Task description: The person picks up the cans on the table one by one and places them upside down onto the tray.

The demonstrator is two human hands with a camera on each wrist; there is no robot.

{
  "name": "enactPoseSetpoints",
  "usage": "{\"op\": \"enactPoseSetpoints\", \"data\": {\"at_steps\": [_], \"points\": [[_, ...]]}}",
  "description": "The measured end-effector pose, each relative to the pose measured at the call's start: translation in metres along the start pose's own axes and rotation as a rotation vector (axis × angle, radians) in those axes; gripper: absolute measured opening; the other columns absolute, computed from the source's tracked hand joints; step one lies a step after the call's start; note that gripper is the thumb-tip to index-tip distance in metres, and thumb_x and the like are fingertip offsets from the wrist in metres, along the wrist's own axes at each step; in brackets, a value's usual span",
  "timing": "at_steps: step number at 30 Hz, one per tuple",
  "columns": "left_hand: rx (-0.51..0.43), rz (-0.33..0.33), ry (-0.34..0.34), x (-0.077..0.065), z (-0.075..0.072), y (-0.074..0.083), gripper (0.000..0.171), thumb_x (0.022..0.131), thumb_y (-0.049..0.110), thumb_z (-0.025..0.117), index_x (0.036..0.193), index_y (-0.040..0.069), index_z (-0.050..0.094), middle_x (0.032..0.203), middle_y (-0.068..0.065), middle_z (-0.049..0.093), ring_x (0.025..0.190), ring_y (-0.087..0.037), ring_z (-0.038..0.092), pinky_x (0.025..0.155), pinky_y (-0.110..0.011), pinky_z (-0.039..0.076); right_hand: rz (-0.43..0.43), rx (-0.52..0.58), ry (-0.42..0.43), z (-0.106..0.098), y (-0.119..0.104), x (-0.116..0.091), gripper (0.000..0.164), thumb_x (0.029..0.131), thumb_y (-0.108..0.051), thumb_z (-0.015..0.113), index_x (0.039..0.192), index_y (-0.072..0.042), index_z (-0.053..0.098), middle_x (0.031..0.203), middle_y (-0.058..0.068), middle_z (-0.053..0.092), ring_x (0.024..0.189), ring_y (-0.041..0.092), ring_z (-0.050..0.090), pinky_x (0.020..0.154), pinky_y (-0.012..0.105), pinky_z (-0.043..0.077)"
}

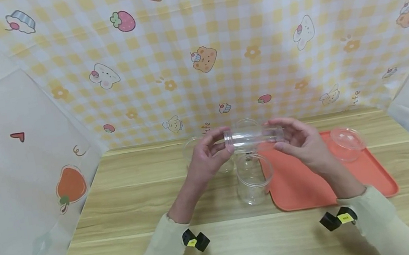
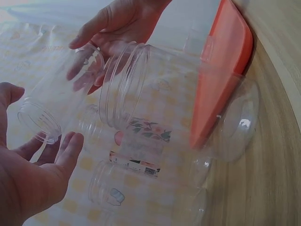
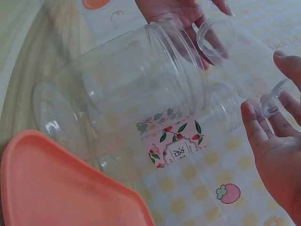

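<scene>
A slim clear plastic jar (image 1: pixel 252 137) lies sideways in the air between both hands. My left hand (image 1: pixel 210 152) holds its threaded mouth end, thumb on one side and fingers on the other. At the opposite, base end, my right hand (image 1: pixel 301 140) grips it between thumb and fingers. Below the held jar, a wider clear jar (image 1: pixel 254 184) stands upright on the table with its threaded mouth open. In the right wrist view a pink floral label (image 3: pixel 174 141) shows through that wider jar (image 3: pixel 127 89); which jar carries the label I cannot tell.
An orange tray (image 1: pixel 308 187) lies to the right on the wooden table (image 1: pixel 137 211). On its right side rests a clear round container (image 1: pixel 347 144). More clear jars (image 1: pixel 191 148) stand behind the left hand and the held jar. A checked cloth (image 1: pixel 181 36) hangs at the back.
</scene>
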State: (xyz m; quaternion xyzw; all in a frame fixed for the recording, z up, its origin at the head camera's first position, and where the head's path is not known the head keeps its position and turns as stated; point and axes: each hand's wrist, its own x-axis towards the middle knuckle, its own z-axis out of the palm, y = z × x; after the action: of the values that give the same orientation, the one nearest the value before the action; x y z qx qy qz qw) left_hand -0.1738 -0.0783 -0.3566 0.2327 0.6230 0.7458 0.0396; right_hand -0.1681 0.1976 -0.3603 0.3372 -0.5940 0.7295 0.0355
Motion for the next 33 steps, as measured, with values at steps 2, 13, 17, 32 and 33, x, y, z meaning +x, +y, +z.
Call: {"op": "enactPoseSetpoints", "data": {"at_steps": [2, 13, 17, 32, 33], "points": [[0.032, -0.009, -0.021, -0.001, 0.000, 0.001, 0.057, 0.092, 0.014, 0.071, 0.145, 0.005, 0.052, 0.138, -0.014, 0.054, 0.119, -0.032, 0.059, 0.092, -0.046, 0.056, -0.001, -0.011, 0.007, -0.001, 0.000, 0.000, 0.053, 0.090, 0.022, 0.061, 0.140, 0.017, 0.044, 0.138, 0.026, 0.053, 0.125, 0.037, 0.056, 0.096, 0.044, 0.053], [0.151, -0.070, -0.152, -0.002, 0.003, -0.003, 0.078, 0.087, 0.008, 0.077, 0.153, -0.001, 0.036, 0.145, -0.018, 0.047, 0.129, -0.031, 0.053, 0.104, -0.034, 0.047, -0.035, -0.008, 0.045, -0.007, -0.005, 0.000, 0.052, 0.089, 0.025, 0.058, 0.139, 0.019, 0.044, 0.137, 0.028, 0.055, 0.122, 0.036, 0.059, 0.093, 0.040, 0.055], [0.217, -0.058, -0.189, -0.003, 0.004, -0.003, 0.075, 0.087, 0.011, 0.079, 0.151, 0.002, 0.040, 0.142, -0.017, 0.049, 0.130, -0.035, 0.051, 0.106, -0.034, 0.045, -0.040, -0.002, 0.042, -0.009, -0.008, 0.000, 0.052, 0.090, 0.025, 0.057, 0.139, 0.020, 0.043, 0.137, 0.029, 0.054, 0.122, 0.037, 0.059, 0.095, 0.042, 0.054], [0.371, -0.050, -0.247, -0.005, 0.008, -0.007, 0.074, 0.086, 0.020, 0.082, 0.149, 0.007, 0.045, 0.141, -0.008, 0.052, 0.131, -0.031, 0.051, 0.107, -0.032, 0.044, -0.035, -0.031, 0.048, -0.023, -0.016, -0.004, 0.050, 0.092, 0.023, 0.056, 0.140, 0.019, 0.043, 0.138, 0.028, 0.054, 0.123, 0.037, 0.059, 0.095, 0.043, 0.053], [0.374, -0.047, -0.254, -0.005, 0.009, -0.007, 0.074, 0.086, 0.021, 0.082, 0.149, 0.008, 0.045, 0.142, -0.007, 0.052, 0.131, -0.030, 0.051, 0.107, -0.034, 0.044, -0.023, -0.040, 0.056, -0.024, -0.017, -0.005, 0.051, 0.092, 0.023, 0.056, 0.141, 0.018, 0.043, 0.138, 0.027, 0.055, 0.123, 0.036, 0.059, 0.095, 0.042, 0.054]]}}
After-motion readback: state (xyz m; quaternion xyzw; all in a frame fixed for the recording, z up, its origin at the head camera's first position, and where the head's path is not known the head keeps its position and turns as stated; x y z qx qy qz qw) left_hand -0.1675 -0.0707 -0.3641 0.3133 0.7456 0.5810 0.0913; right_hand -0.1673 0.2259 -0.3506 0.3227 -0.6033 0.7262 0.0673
